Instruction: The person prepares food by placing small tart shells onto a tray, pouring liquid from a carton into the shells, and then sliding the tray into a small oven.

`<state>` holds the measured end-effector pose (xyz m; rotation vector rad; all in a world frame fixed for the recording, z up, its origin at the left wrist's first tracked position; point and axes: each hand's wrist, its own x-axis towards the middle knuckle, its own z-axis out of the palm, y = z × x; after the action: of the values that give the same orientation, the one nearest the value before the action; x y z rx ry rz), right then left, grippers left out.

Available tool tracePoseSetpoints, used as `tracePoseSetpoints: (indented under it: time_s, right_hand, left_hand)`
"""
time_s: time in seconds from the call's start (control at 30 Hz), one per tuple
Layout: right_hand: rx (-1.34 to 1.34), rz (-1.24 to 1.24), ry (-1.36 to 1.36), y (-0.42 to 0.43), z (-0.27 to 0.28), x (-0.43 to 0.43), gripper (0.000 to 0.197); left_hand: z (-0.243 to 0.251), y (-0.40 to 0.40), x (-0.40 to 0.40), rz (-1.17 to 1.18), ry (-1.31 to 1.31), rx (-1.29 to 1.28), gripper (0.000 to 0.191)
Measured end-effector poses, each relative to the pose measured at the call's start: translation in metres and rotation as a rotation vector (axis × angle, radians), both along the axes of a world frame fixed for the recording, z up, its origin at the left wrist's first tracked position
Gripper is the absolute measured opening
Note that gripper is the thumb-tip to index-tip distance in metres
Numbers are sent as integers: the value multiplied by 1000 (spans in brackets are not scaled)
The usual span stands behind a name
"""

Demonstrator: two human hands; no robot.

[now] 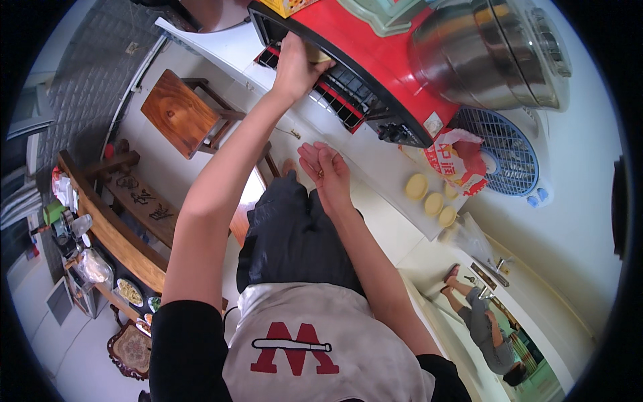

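Observation:
My left hand (pixel 296 68) reaches into the front opening of a red toaster oven (pixel 346 35). Between its thumb and fingers is a pale yellow pastry shell (pixel 316 54), partly hidden by the hand. A wire rack (pixel 346 86) juts from the oven's opening, right by the thumb. Palm up and loosely cupped, my right hand (pixel 326 171) hovers below the oven front with nothing visible in it. Several more shells, one of them a round yellow tart shell (pixel 416 187), lie on the white countertop (pixel 384 181) to the right.
On the oven stand a steel pot (pixel 457 55) and a pale green plastic rack (pixel 387 17). A printed plastic bag (pixel 454 158) and a blue fan (pixel 502 151) are beside it. A wooden stool (pixel 181 113) stands left. Through a doorway, another person (pixel 479 316) is visible.

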<state>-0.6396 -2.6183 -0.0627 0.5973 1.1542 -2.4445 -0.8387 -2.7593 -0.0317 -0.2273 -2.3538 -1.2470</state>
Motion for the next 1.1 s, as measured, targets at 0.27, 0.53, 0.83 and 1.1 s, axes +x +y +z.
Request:
tracePoseSetpoints:
  time_s: [0.27,0.53,0.83,1.1]
  right_hand:
    - [17,-13,-25,-7,8,-3,34]
    - [25,-31,-20,-4,8,-3,35]
    - [52,-4,-47,-12,8,-2,34]
    - [62,-6,-52,-18,4,1,33]
  left_hand:
    - [-43,-6,-49,-6,159,-155,48]
    - [-38,9,-65,32,138,-68,47]
    - [-37,8,-65,47,145,-9,46]
    - [-38,5,-61,75,155,42,46]
